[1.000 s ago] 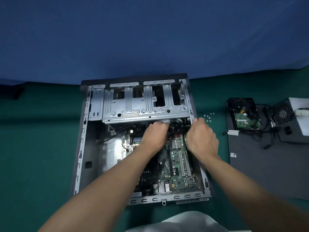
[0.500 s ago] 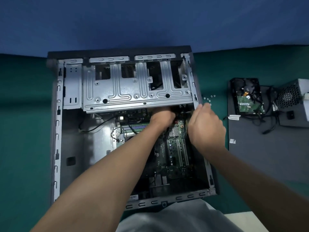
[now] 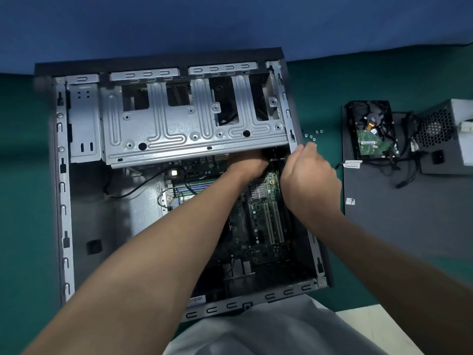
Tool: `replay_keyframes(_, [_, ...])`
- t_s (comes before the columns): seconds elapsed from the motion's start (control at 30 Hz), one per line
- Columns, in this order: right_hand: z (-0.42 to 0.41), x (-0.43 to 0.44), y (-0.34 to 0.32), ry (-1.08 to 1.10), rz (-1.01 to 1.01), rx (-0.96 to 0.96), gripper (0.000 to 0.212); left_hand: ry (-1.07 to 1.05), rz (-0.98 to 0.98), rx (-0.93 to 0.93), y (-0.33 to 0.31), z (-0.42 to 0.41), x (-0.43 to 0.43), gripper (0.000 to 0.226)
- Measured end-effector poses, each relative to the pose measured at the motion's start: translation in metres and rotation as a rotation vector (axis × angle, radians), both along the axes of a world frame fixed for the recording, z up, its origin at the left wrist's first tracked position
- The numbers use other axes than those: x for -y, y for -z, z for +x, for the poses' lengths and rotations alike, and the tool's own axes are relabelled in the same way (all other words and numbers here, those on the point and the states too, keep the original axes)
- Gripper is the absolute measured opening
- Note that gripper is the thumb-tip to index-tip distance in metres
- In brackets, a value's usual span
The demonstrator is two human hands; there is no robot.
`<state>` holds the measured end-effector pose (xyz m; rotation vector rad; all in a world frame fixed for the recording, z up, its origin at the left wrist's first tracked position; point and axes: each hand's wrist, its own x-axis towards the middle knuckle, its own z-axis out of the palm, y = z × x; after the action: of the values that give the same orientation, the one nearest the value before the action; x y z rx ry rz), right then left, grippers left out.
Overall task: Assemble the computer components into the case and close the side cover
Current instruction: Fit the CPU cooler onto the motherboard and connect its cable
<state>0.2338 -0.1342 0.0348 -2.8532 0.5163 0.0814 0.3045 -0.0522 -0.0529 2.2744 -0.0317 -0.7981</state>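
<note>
Our left hand (image 3: 247, 163) fingers hidden under cage (image 3: 179, 129); right hand (image 3: 309, 175) curled, hold unclear. Working blind, we risk bending board (image 3: 266, 221) pins.

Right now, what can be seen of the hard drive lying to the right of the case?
The hard drive is a black rectangular block lying flat, underside up, showing a green circuit board and an orange ribbon. It rests on the far left corner of the dark side panel, outside the case, not yet fitted. Black cables lie against its right side. The left hand and right hand are both at the case, away from it.
</note>
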Motion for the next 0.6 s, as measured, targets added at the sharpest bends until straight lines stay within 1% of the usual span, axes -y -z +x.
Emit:
replay_keyframes(0.07, [0.0003,0.0001,0.0002,-0.003,-0.001,0.002,0.024,0.051,-0.007,0.040,-0.0011,0.0012,-0.0021,0.016])
replay_keyframes(0.13, [0.0005,0.0001,0.0009,-0.008,0.003,0.007,0.025,0.086,-0.042,0.039,0.0003,0.0013,-0.0043,0.023])
replay_keyframes(0.27, [0.0009,0.0004,0.0028,-0.012,-0.006,0.018,0.025,0.055,-0.019,0.052,0.0048,-0.0003,-0.0070,0.021])
replay_keyframes(0.37, [0.0011,0.0010,0.0034,-0.014,-0.022,0.024,0.025,0.053,0.021,0.058,0.0050,-0.0026,-0.0088,0.029])
replay_keyframes(0.43, [0.0009,0.0011,0.0032,-0.017,-0.028,0.028,0.024,0.069,0.032,0.061,0.0051,-0.0025,-0.0090,0.027])
replay_keyframes(0.5, [0.0010,0.0010,0.0031,-0.021,-0.037,0.027,0.025,0.114,0.048,0.067,0.0034,-0.0003,-0.0077,0.014])
replay_keyframes(0.6, [0.0010,0.0008,0.0034,-0.025,-0.039,0.022,0.024,0.169,0.050,0.056,0.0052,0.0024,-0.0066,0.023])
